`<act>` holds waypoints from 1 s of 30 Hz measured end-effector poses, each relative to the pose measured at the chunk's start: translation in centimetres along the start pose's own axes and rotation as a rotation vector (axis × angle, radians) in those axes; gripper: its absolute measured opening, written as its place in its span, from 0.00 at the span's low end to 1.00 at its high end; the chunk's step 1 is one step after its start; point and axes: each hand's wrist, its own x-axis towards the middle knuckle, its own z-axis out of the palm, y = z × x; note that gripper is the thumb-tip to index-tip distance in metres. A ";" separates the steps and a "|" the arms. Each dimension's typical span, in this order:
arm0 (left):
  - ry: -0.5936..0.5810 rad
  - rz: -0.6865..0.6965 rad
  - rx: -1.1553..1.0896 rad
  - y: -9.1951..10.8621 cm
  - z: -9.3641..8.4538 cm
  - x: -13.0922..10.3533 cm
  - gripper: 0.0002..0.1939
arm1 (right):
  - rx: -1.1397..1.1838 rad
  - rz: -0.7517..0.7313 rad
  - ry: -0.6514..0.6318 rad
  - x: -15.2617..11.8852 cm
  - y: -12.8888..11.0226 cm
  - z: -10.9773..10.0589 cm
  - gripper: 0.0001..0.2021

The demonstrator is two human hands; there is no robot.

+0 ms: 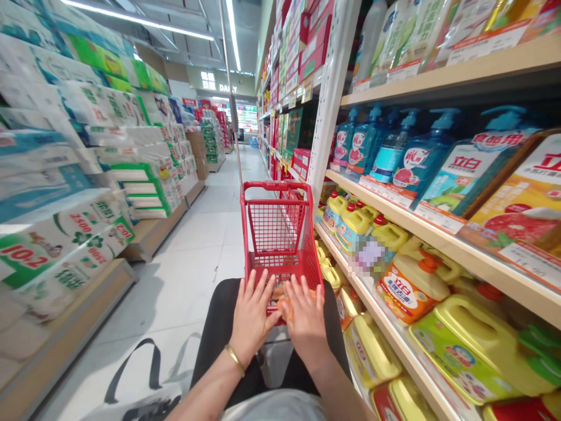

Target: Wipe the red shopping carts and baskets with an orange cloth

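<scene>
Both hands are held out above my lap, palms down, in front of a small red shopping cart (280, 257). My left hand (254, 316) has its fingers spread and a gold bangle (235, 361) at the wrist; it grasps nothing. Beside it my right hand (305, 316) is spread too, its thumb close to my left thumb. Something orange (287, 311) shows beneath and between the hands, partly covered by my right hand; what it is cannot be made out. Whether the fingers touch the cart's near edge is unclear.
Shelves at the right hold blue pump bottles (409, 155) and yellow detergent jugs (473, 345) close to my right arm. Stacked paper packs (70, 240) line the left. A tiled aisle (219, 204) runs ahead. A bag (144, 403) lies at the lower left.
</scene>
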 end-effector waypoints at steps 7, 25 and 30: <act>0.008 -0.013 0.004 1.1 0.2 0.1 0.34 | -0.069 0.251 0.025 -0.1 5.0 -1.5 0.26; 0.028 -0.069 0.039 1.7 -0.3 0.5 0.30 | -0.073 0.132 0.072 0.3 1.3 0.0 0.23; 0.017 -0.058 0.044 0.9 -0.4 0.3 0.31 | -0.023 -0.036 0.067 0.0 -1.2 0.5 0.24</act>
